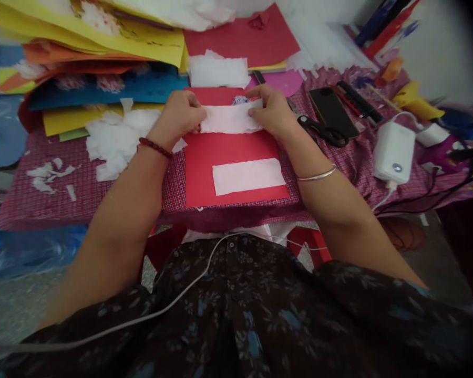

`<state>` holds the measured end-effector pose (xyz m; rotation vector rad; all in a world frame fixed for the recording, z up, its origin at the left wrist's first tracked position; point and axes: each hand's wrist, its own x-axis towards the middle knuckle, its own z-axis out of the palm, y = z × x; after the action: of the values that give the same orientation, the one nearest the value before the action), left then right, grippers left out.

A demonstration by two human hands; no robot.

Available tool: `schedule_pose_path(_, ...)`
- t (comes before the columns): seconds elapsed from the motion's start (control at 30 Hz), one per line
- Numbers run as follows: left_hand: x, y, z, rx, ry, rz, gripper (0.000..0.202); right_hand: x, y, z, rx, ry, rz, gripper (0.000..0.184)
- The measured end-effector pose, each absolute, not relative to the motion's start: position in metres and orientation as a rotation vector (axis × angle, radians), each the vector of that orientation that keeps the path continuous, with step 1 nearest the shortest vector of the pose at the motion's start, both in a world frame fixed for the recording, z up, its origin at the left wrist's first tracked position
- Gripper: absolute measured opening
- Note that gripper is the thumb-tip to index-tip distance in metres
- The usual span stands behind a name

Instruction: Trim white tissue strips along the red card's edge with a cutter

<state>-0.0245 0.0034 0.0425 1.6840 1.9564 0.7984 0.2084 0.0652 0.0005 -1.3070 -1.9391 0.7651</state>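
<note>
— Right, what are the hands on?
— I see both on one white paper strip [230, 119]: left hand [179, 115] pinches its left end, right hand [274, 113] its right end, fingers [262, 94] closed narrow on the paper.
— Where does it lie?
— Flat across the upper part of a red sheet [199, 168] on the bench [339, 168], stretched between the two sets of fingers. A second white strip [248, 177] lies on the same sheet, nearer me than the fingers, untouched.
— Anything close by?
— Black scissors [325, 131] just right of the right fingers, a dark phone [331, 107] beyond those, and a heap of white scraps [114, 139] left of the left fingers.
</note>
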Motion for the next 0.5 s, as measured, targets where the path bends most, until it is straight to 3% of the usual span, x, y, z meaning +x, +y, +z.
schedule_pose_path(0.17, -0.021, -0.017, 0.06, 2.059, 1.856, 1.0, 0.004, 0.205, 0.067, 0.0, -1.351, -1.995, 0.683, 0.048)
schedule_pose_path(0.33, -0.004, -0.042, 0.057, 2.378, 1.222, 0.142, 0.034, 0.203, 0.065, 0.0, -1.305, -2.015, 0.699, 0.05)
schedule_pose_path(0.5, 0.009, -0.055, 0.048, 2.609, 1.163, -0.057, 0.07, 0.204, 0.064, 0.001, -1.29, -1.994, 0.733, 0.049)
